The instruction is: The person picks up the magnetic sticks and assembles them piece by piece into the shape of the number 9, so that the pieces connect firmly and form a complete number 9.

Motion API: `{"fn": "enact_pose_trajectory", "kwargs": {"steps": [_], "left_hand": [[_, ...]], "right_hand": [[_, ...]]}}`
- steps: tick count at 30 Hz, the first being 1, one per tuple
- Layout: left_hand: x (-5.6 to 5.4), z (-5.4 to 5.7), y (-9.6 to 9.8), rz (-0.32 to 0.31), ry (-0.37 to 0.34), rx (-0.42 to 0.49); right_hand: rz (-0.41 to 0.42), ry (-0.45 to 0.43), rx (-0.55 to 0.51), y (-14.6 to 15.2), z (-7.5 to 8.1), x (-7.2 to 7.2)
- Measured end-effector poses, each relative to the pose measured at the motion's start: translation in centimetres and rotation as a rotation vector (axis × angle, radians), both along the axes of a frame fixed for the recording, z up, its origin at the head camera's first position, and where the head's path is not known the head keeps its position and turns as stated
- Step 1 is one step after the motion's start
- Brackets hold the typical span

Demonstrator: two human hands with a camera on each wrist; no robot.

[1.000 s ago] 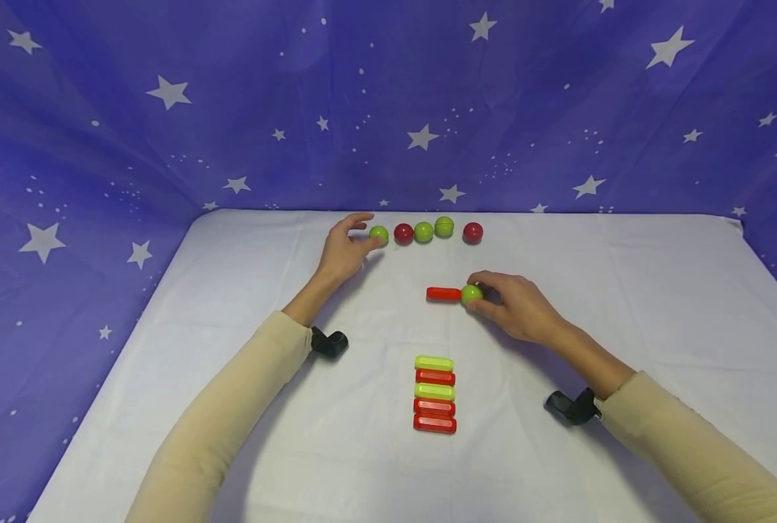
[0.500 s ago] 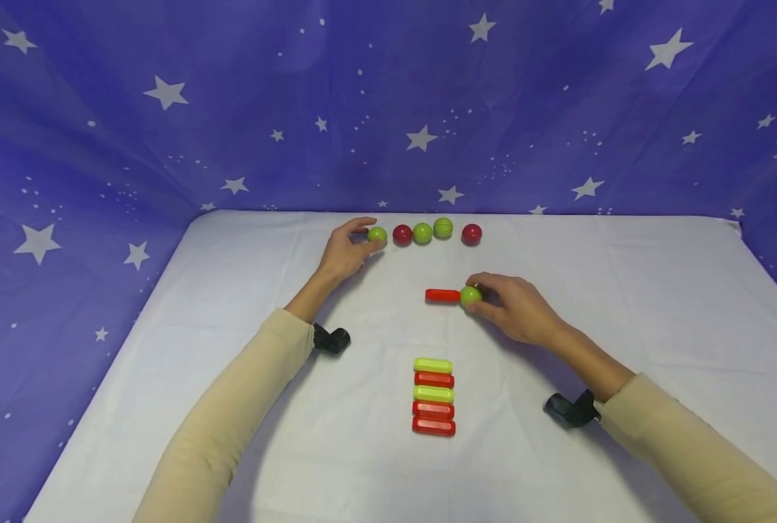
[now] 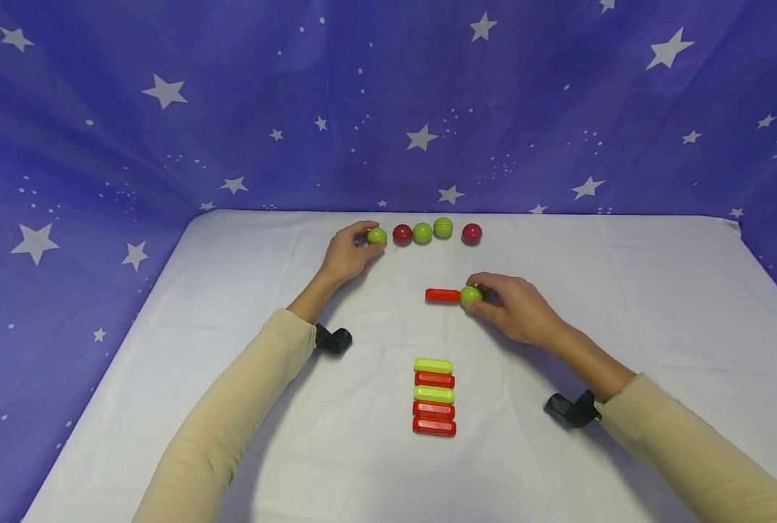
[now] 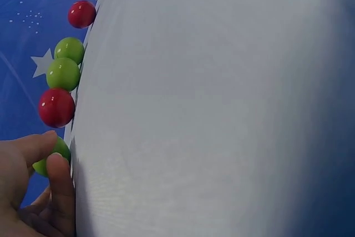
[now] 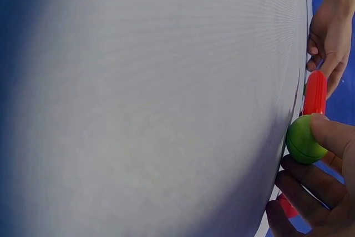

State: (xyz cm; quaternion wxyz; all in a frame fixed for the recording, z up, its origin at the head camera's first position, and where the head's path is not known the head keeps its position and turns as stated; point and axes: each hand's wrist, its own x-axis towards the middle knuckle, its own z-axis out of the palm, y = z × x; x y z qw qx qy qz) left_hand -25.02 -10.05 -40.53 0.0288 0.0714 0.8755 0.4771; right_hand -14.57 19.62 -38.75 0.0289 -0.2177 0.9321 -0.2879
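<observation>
At the left end of the back row, my left hand point(image 3: 348, 254) pinches a green ball point(image 3: 377, 237) between thumb and fingers. The left wrist view has the fingertips on either side of that ball point(image 4: 62, 148), partly covering it. Near the middle of the table, my right hand point(image 3: 519, 309) holds another green ball point(image 3: 470, 296) at the right end of a short red stick point(image 3: 442, 296). Stick and ball lie in line, end against ball. In the right wrist view my thumb presses this ball point(image 5: 304, 142), with the fingers under and behind it.
Along the back of the white-covered table point(image 3: 558, 247) sit a red ball point(image 3: 402, 234), two green balls point(image 3: 422, 233) and another red ball point(image 3: 472, 234). Closer to me, several short sticks point(image 3: 434, 395), red and yellow-green, lie stacked side by side. A starry blue cloth point(image 3: 388, 94) hangs behind.
My left hand has shifted slightly toward me, its fingers coming in around the green ball. The right hand, its ball and the red stick have stayed in place.
</observation>
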Motion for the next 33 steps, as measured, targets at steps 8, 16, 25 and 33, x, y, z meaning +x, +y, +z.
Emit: {"fn": "enact_pose_trajectory", "kwargs": {"steps": [8,16,25,33], "left_hand": [[-0.07,-0.08,0.03,0.012,-0.007,0.018],[0.04,-0.05,0.0,0.028,0.009,0.011],[0.04,-0.27,-0.06,0.045,0.007,0.026],[0.09,-0.15,0.01,0.04,0.004,0.03]], "right_hand": [[-0.003,0.005,0.001,0.02,0.0,0.04],[0.0,0.011,0.004,-0.13,0.05,0.16],[-0.001,0.021,0.005,-0.09,-0.11,0.09],[-0.005,0.008,0.016,-0.06,0.08,0.1]]}}
